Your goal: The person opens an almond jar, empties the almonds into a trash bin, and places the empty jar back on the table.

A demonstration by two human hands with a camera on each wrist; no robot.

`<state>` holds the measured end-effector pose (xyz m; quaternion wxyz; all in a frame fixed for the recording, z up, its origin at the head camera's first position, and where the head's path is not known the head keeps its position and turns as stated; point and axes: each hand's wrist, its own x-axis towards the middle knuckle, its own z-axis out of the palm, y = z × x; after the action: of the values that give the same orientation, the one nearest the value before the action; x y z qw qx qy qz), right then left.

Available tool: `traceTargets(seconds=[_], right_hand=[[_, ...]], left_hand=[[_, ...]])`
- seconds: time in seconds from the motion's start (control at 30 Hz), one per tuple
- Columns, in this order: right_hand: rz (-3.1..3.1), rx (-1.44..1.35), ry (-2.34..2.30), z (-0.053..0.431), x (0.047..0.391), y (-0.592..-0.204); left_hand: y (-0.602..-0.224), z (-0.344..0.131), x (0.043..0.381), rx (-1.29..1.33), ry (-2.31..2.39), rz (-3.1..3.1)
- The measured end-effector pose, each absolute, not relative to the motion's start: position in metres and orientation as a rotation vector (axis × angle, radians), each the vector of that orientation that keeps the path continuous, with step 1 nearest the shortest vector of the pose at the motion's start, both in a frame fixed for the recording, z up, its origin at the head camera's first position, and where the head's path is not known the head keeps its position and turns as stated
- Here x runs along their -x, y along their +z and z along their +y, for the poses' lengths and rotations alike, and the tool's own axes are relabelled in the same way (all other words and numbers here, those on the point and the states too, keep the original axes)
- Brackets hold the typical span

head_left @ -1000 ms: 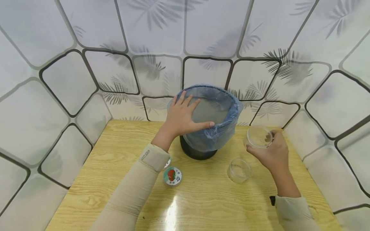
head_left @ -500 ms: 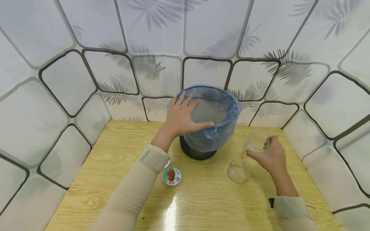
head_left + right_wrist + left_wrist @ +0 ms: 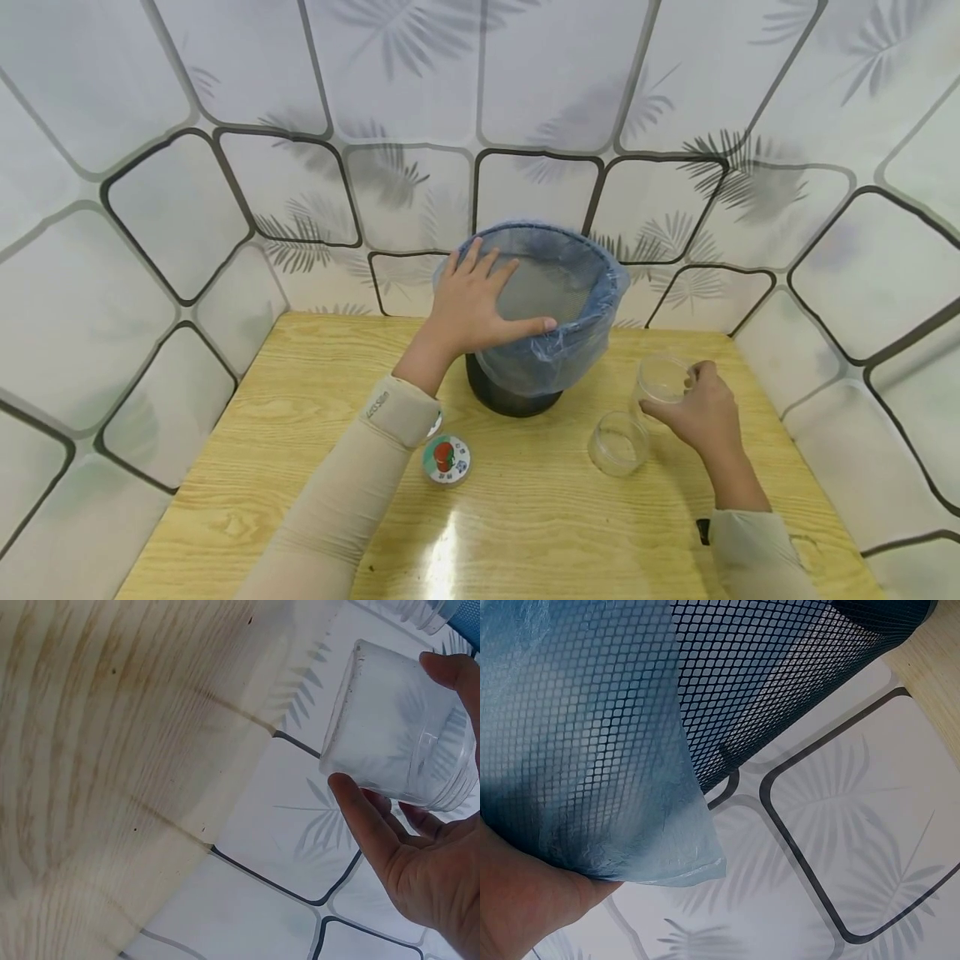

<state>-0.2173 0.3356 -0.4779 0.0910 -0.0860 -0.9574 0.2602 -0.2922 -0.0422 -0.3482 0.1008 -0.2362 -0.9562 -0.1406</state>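
My left hand point(image 3: 468, 304) rests with spread, straight fingers over the near-left rim of a black mesh trash bin point(image 3: 510, 394), which is lined with a blue plastic bag point(image 3: 525, 354). The left wrist view shows the bag's edge draped over the mesh. On the right, my right hand point(image 3: 708, 417) holds a clear plastic jar point(image 3: 390, 720) between thumb and fingers. The jar has no lid on it, and in the right wrist view it appears just above the table or at its surface; I cannot tell which. A second clear jar point(image 3: 618, 444) stands close by, nearer the middle.
A round lid with a tomato picture point(image 3: 447, 459) lies left of centre on the wooden table point(image 3: 525, 533). Beside it another lid point(image 3: 436, 423) is mostly hidden by my left sleeve. Patterned walls point(image 3: 416, 200) enclose the table at the back and sides.
My right hand has lowered the clear jar toward the table, shifting slightly left. The left hand and the bin have stayed where they were.
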Motion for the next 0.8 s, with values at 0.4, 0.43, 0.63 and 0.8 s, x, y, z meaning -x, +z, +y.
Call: traceTargets(seconds=[0.4, 0.43, 0.63, 0.8], right_hand=[[-2.964, 0.249, 0.786, 0.3410, 0.2160, -0.4844], [-2.974, 0.253, 0.795, 0.3413, 0.2161, -0.4848], [-3.044, 0.280, 0.817, 0.3440, 0.2166, -0.4854], [-3.086, 0.299, 0.815, 0.3442, 0.2178, -0.4848]], left_hand=[[-0.3466, -0.0413, 0.2915, 0.694, -0.414, -2.837], [-0.3466, -0.0413, 0.2916, 0.695, -0.411, -2.837], [-0.3470, -0.0418, 0.2911, 0.701, -0.423, -2.820], [-0.3479, -0.0421, 0.2910, 0.703, -0.441, -2.812]])
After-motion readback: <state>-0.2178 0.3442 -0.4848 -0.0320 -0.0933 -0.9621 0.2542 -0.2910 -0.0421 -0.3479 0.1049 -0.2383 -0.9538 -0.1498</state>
